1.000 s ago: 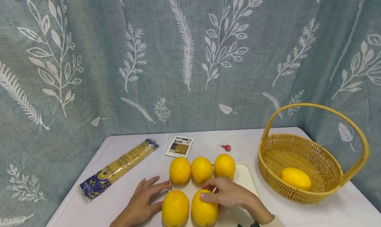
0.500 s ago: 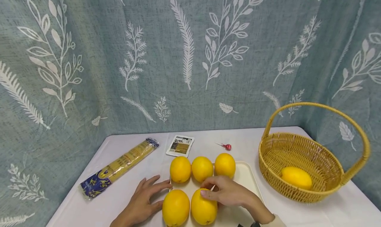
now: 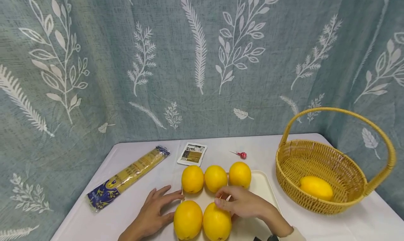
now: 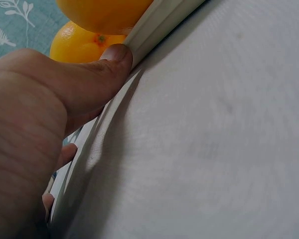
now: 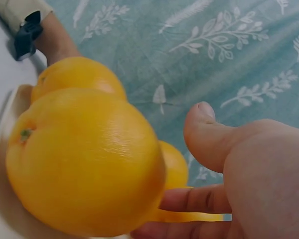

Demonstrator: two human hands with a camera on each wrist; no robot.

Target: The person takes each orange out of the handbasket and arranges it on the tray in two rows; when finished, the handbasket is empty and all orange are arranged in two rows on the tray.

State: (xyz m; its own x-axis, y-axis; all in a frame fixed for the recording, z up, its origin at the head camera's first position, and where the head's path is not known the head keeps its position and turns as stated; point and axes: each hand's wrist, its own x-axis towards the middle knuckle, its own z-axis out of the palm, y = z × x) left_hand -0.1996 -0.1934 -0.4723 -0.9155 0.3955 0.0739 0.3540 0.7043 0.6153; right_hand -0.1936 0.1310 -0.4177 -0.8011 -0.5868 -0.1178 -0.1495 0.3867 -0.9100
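Several oranges sit on a cream tray [image 3: 263,188]: three in the far row, two in front. My right hand [image 3: 246,202] is at the front-right orange [image 3: 217,221]. In the right wrist view, its fingertips touch or nearly touch the side of that orange, and the thumb [image 5: 202,129] stands apart from it. My left hand [image 3: 154,211] lies at the tray's left edge, fingers spread, beside the front-left orange [image 3: 188,220]. The left wrist view has its thumb [image 4: 117,59] against the tray's rim; its other fingers are partly hidden.
A wicker basket [image 3: 284,185] with a tall handle stands on the right, a yellow fruit [image 3: 316,187] inside. A pack of spaghetti [image 3: 129,178] lies on the left. Behind the tray are a flat white packet [image 3: 192,154] and a red lollipop [image 3: 242,155]. A patterned curtain [image 3: 202,65] hangs behind.
My right thumb has lifted slightly from the front-right orange. My left hand stays in place at the tray edge. The head view has shifted slightly.
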